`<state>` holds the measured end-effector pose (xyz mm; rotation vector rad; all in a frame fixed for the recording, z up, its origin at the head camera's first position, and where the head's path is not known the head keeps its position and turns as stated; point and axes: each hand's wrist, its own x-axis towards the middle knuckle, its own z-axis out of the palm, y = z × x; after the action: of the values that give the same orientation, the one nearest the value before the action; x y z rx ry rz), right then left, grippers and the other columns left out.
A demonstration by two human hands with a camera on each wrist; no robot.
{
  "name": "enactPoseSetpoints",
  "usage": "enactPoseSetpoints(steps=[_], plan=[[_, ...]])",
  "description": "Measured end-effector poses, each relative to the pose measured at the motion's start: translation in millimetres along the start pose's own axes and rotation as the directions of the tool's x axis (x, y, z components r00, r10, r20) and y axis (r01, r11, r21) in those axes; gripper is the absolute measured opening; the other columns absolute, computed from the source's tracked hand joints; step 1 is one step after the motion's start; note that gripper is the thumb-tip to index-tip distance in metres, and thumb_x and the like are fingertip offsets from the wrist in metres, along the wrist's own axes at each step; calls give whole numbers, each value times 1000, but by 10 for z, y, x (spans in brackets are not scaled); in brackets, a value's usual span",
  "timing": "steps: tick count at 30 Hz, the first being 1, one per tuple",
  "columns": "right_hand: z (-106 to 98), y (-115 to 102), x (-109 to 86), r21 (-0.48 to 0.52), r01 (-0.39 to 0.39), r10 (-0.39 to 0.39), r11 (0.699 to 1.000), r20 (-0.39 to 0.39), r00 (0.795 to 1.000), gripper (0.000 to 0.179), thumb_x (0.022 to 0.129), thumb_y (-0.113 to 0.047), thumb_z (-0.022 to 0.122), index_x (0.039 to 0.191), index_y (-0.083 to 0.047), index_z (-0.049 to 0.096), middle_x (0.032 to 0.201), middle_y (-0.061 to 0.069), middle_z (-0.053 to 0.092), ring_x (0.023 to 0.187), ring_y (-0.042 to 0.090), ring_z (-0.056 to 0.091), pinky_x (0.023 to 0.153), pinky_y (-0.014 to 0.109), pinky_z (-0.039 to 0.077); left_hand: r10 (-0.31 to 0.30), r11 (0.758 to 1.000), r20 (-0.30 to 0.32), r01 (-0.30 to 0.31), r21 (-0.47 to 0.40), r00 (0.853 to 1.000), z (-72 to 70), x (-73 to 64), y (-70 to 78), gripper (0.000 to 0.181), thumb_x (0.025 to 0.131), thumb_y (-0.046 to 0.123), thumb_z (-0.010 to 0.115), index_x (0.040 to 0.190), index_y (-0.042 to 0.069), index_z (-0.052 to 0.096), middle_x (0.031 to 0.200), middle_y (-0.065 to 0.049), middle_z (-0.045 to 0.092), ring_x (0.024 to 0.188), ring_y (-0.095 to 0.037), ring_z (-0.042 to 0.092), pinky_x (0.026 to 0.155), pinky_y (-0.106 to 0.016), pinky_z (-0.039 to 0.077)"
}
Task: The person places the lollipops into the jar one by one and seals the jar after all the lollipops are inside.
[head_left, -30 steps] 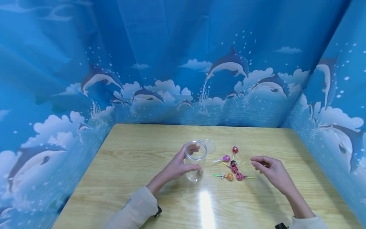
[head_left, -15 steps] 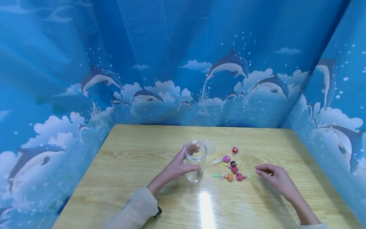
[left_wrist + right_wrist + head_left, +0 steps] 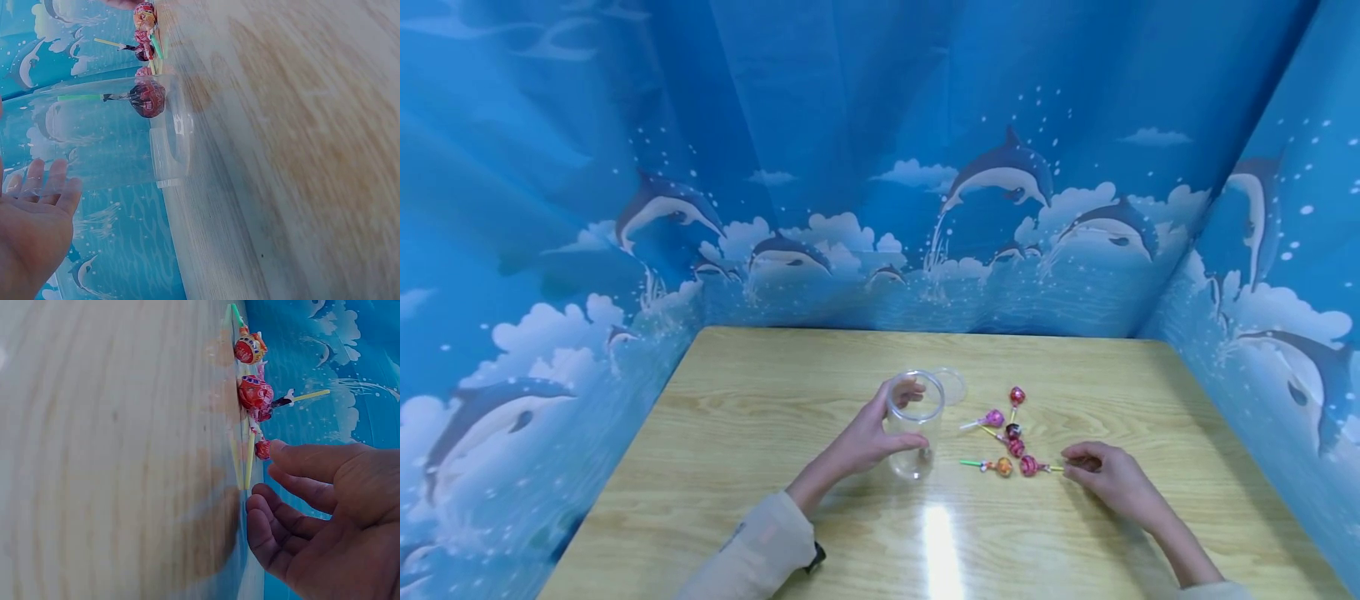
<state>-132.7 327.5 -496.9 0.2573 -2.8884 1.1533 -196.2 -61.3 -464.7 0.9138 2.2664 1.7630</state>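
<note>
My left hand (image 3: 863,435) holds a clear, open-topped plastic jar (image 3: 913,467) upright on the table, thumb in front and fingers behind it. Through the jar's wall, the left wrist view shows a dark red lollipop (image 3: 147,100) with a green stick, head down. My right hand (image 3: 1116,482) is low over the table, its fingertips right at the yellow stick of a pinkish-red lollipop (image 3: 1028,466). In the right wrist view the thumb and fingers stand apart near the tip of that yellow stick (image 3: 250,456).
Beside that lollipop lies an orange lollipop (image 3: 1003,467) with a green stick. Behind them are a purple lollipop (image 3: 994,417), a red one (image 3: 1017,395) and a couple more. A clear round lid (image 3: 953,385) lies behind the jar. Dolphin-printed curtains (image 3: 865,167) surround the wooden table (image 3: 760,375).
My right hand has come down toward the table and then left, to the end of the yellow stick. The left hand and the jar have stayed in place.
</note>
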Motion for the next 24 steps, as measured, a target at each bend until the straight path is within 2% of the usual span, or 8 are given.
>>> enactPoseSetpoints(steps=[6,14,20,24], plan=[[35,7,19,-18,7,-7,1000,12,1000,29,80,-3,85,104,7,72,94,10,74,75,7,64,68,23,56,-5,1000,4,5,-6,1000,1,-5,5,80,85,6,84,150,2,38,147,-24,50,137,-32,49,119,-48,35],[49,12,29,-124,31,-30,992,13,999,18,81,-5,84,97,-3,76,92,2,69,76,5,57,66,24,53,-19,1000,-2,19,3,1000,-4,-11,19,82,84,6,85,151,-2,37,147,-21,52,137,-32,49,119,-48,35],[51,11,32,-140,26,-23,990,24,999,10,82,-2,81,88,-8,76,88,0,66,75,7,57,66,24,52,-21,1000,3,21,1,1000,-1,-4,5,81,85,7,84,151,2,38,148,-22,51,137,-33,49,119,-49,34],[52,10,34,-142,21,-17,990,28,999,10,83,-1,80,86,-9,76,87,-1,64,75,7,57,65,24,51,-16,1000,4,16,-1,1000,-6,-1,-1,82,85,7,84,151,-2,37,147,-23,51,137,-34,49,120,-49,34]])
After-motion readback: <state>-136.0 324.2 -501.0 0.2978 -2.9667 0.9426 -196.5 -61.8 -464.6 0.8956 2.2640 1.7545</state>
